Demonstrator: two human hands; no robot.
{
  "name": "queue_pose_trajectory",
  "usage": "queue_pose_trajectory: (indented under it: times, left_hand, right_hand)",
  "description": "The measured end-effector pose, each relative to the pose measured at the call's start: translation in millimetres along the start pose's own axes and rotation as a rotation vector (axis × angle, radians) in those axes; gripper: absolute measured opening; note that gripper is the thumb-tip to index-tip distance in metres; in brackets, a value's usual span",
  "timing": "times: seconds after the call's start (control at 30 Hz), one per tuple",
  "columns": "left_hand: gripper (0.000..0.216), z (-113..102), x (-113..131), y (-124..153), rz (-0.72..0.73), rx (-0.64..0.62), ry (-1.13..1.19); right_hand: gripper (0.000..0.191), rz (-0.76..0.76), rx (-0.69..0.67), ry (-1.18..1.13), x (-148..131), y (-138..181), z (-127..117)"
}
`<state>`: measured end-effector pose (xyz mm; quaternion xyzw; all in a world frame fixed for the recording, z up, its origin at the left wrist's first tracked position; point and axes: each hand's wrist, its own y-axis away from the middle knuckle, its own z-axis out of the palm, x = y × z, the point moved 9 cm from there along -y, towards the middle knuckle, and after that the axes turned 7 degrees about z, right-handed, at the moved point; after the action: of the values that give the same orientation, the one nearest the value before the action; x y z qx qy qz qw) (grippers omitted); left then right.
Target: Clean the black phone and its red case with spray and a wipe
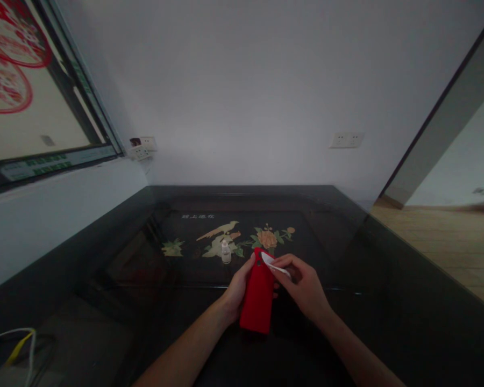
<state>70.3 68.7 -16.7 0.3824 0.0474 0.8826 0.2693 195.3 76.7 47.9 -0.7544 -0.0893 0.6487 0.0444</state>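
Observation:
My left hand (237,290) grips a red phone-shaped object (258,298) by its left edge and holds it upright over the dark table (347,269). The fingers of my right hand (302,285) are pinched on a small white wipe (273,263), which touches the top right corner of the red object. A small clear bottle (225,251) stands on the table just beyond my left hand.
The tabletop has an inlaid picture of a bird and flowers (229,236) under glass. Wall sockets (143,148) sit at the back left and another socket plate (346,140) on the back wall. Cables (18,346) lie at the lower left. A wooden floor (447,242) lies to the right.

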Motion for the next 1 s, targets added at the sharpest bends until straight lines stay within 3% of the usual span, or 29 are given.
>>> queue_pose_trajectory:
  times: [0.17,0.4,0.53,0.67,0.83,1.0]
  left_hand:
    - [0.051,-1,3,-3,0.039,-0.005,0.038]
    - [0.059,2,9,0,0.054,-0.021,0.050]
    - [0.053,3,13,3,0.079,-0.011,0.046]
    - [0.057,-6,11,3,0.071,0.035,-0.056]
    - [0.058,-17,12,1,0.079,0.095,-0.142]
    - [0.056,-10,6,0,0.000,0.013,-0.190]
  right_hand:
    - [0.013,-0.007,-0.272,0.005,-5,14,32]
    - [0.025,0.291,-0.809,-0.070,7,52,71]
    - [0.028,0.381,-0.955,-0.152,3,64,73]
    - [0.022,0.346,-0.830,-0.330,0,46,58]
    - [0.028,0.271,-0.449,-0.457,11,11,23]
    - [0.036,0.257,-0.094,-0.337,19,-3,-6]
